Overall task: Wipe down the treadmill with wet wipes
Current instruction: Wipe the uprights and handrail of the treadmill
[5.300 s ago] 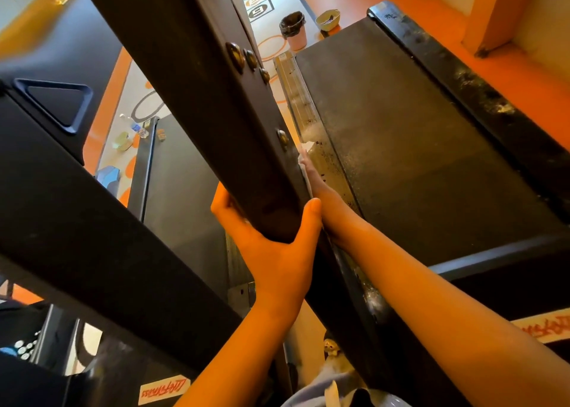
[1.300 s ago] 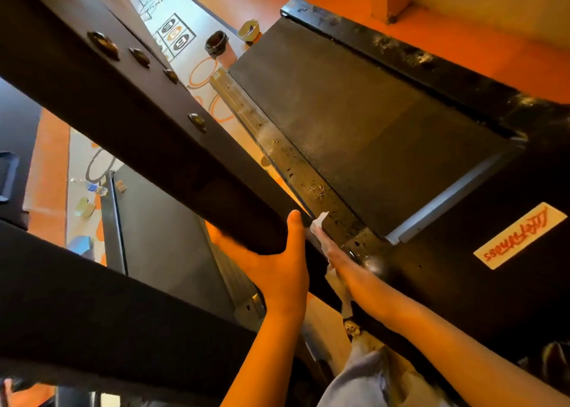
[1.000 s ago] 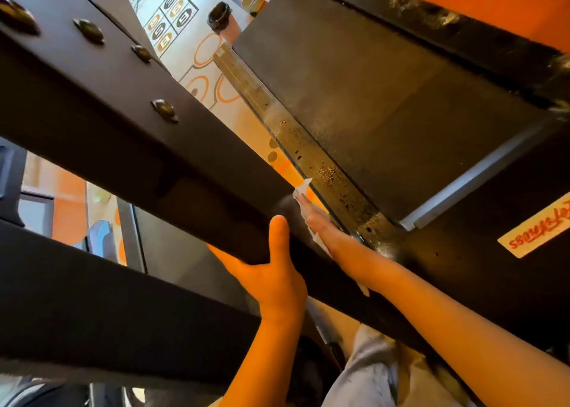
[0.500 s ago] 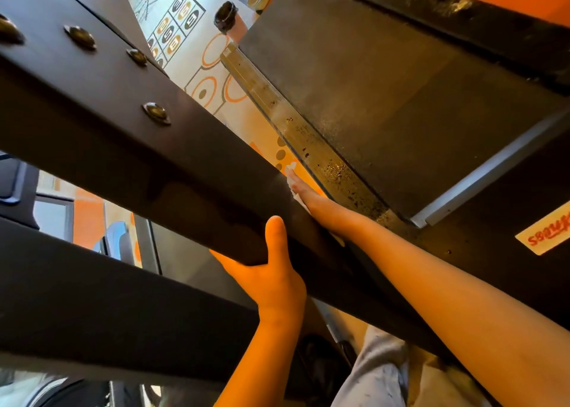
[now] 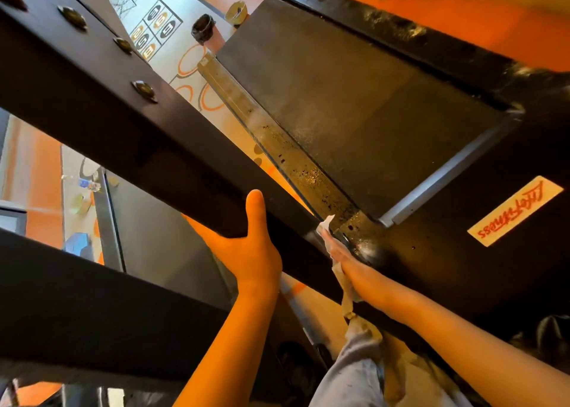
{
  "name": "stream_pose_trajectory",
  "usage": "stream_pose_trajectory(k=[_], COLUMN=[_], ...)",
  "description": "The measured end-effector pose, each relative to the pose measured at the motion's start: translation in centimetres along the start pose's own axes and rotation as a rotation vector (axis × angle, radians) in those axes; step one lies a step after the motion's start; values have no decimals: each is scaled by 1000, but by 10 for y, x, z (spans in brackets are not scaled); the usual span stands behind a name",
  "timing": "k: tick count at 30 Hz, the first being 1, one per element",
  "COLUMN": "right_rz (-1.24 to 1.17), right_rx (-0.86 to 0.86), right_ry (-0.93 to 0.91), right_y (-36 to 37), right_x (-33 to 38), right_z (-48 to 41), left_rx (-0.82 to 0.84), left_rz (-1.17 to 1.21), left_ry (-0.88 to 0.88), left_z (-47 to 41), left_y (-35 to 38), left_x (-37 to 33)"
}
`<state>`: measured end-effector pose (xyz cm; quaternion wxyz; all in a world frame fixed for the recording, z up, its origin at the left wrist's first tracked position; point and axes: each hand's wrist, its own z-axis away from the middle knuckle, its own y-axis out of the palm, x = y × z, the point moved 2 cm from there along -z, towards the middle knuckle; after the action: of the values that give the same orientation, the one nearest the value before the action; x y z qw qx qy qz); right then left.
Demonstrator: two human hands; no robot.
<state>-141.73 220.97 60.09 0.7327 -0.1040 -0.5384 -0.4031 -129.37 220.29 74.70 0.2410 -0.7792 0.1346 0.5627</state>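
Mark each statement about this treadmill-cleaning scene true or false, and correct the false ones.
1. The left hand grips the black beam. True.
2. The white wipe lies loose in the middle of the belt. False: it is under the right hand, off the belt, at the near end of the side rail.
3. The right hand presses the wipe against the treadmill. True.
4. The label on the black cover has blue print. False: its script is red.
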Motion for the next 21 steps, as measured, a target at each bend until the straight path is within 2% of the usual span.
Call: stream_pose_trajectory(k=[3, 5, 9, 11, 12, 13, 15, 17, 21], right_rz=[-46, -81, -44, -33, -30, -29, -42, -16, -81], right_rx=[28, 115, 160, 178, 185, 174, 169, 169, 220], right_ry=[3, 11, -120, -195, -237, -274, -350, -364, -276], right_y=[1, 3, 19, 28, 31, 35, 39, 38, 32], right_x=[7, 21, 78, 111, 128, 138, 151, 158, 139], right_z=[2, 0, -12, -21, -26, -32, -40, -45, -46], left_rx=[18, 25, 42, 137, 146, 120, 103, 24, -9], left_rz=[8, -13, -64, -79, -198, -179, -62, 39, -12], left_ry=[12, -10, -49, -161, -197, -230, -92, -151, -17], left_z=[1, 2, 2, 6, 8, 12, 9, 8, 5], left_y=[-4, -1, -3, -7, -5, -4, -2, 2, 1], left_x=[8, 6, 7, 14, 12, 9, 2, -1, -4])
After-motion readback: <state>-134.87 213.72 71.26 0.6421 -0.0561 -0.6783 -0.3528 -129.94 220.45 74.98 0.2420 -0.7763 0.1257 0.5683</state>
